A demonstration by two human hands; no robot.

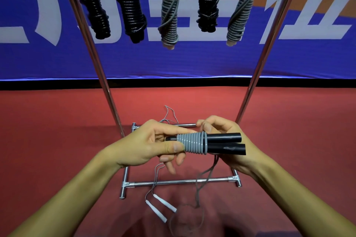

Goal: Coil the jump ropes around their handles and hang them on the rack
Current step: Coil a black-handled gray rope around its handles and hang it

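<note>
Head view: mid-coiling just above the rack's base bar (181, 181), left hand (154, 146) gripping the black handles (223, 143), right-hand fingers (207, 126) pinching grey rope (194, 143); next, more wraps.

Rack (185, 181) top bar cut off by upper edge; hanging ropes' (169, 15) hooks unseen. Loose rope (200, 194) below rack blurs out. Handles' (224, 143) left ends hidden under left hand (154, 146).

Coiled ropes (169, 15) above; loose rope (160, 208) seemingly on floor (57, 131).
</note>
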